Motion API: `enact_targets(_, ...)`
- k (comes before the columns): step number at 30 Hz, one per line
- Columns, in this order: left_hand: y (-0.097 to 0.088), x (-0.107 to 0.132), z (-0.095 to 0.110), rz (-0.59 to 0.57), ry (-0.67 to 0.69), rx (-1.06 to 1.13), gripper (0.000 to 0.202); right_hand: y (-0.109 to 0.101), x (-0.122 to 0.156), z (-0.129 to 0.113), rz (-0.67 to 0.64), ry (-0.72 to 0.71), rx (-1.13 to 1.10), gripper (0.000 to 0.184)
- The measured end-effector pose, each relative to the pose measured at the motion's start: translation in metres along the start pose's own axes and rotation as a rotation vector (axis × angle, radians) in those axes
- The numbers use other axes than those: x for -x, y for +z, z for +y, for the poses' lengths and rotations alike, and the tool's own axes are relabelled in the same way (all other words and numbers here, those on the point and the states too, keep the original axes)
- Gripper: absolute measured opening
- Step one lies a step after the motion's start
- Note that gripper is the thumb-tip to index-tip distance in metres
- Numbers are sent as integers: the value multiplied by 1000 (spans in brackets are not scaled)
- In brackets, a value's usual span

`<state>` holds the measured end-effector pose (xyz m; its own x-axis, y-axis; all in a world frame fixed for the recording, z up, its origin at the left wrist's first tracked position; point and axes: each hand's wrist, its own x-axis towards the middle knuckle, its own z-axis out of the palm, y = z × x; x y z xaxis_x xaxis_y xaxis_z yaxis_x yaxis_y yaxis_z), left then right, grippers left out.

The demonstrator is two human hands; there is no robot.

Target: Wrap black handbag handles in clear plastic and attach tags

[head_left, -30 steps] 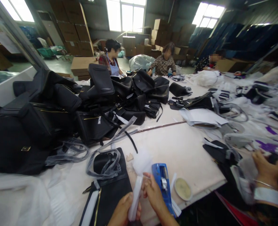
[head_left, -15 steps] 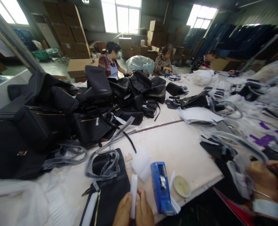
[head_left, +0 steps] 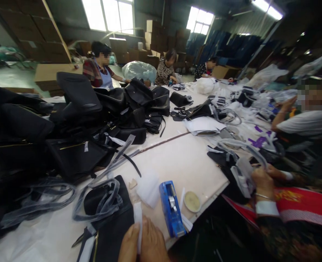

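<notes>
The left hand [head_left: 130, 241] and the right hand [head_left: 153, 238] are close together at the near edge of the pale, cloth-like worktop [head_left: 177, 163], both closed around a narrow, flat white strip [head_left: 138, 214]. The left thumb presses along one side of the strip and the right fingers bend against the other; its far end points away from the person. Whether its near end touches the worktop cannot be told.

Just left of the hands, reaching the bottom of the view, lies a flat black bag [head_left: 115, 227] with a gold zip [head_left: 95, 243] and loop handles wrapped in clear plastic [head_left: 78, 204]. Beyond the strip are a thin, translucent white sheet [head_left: 149, 190] and a small tan scrap [head_left: 132, 183]. To the right, near the worktop's slanting near edge, stands a blue tape dispenser [head_left: 168, 203], with a shallow round dish [head_left: 192, 202] of yellowish contents beside it, close to that edge.

A heap of black bags [head_left: 76, 153] covers the worktop's left side, and a stack of white paper [head_left: 204, 125] lies farther back. Past the near edge on the right, a co-worker's hand [head_left: 262, 180], with a bracelet at the wrist, grips a plastic-wrapped handle [head_left: 255, 153].
</notes>
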<state>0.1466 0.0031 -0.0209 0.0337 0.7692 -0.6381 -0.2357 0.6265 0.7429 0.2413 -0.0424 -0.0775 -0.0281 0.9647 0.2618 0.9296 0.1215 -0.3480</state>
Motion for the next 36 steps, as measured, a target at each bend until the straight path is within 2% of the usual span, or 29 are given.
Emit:
enact_targets(3, 2, -3, -2, -5, 5, -41, 37, 2, 5, 8, 7, -132, 35, 64)
enact_targets(6, 4, -4, -5, 4, -10, -20, 41, -3, 7, 13, -56, -153, 15, 67)
enact_targets(8, 6, -4, -6, -1, -58, 31, 44, -18, 9, 18, -157, -155, -52, 70)
enact_targets(10, 7, -2, -5, -11, -117, 87, 45, -45, 10, 30, -250, -128, -147, 70)
enact_targets(13, 9, 0, -3, -22, -144, 118, 49, -95, 9, 59, -266, 73, -260, 45)
enact_targets(14, 10, 1, -3, -29, -136, 108, 50, -109, 7, 71, -212, 221, -259, 37)
enact_targets(15, 10, 2, -3, -33, -124, 90, 51, -121, 5, 83, -153, 368, -242, 31)
enact_targets(17, 11, 3, -3, -43, -95, 51, 51, -131, 1, 104, -131, 566, -248, 25)
enact_targets(19, 10, 3, -5, -62, -76, 14, 48, -128, -2, 117, -212, 650, -304, 24)
enact_targets(23, 8, 3, -5, -117, -46, -53, 42, -108, -1, 126, -329, 693, -364, 27)
enact_targets(28, 7, 6, 1, -166, -33, -72, 39, -98, 5, 131, -317, 739, -488, 28)
enact_targets(36, 5, 9, 4, -229, -11, -146, 35, -100, 10, 132, -279, 744, -566, 33)
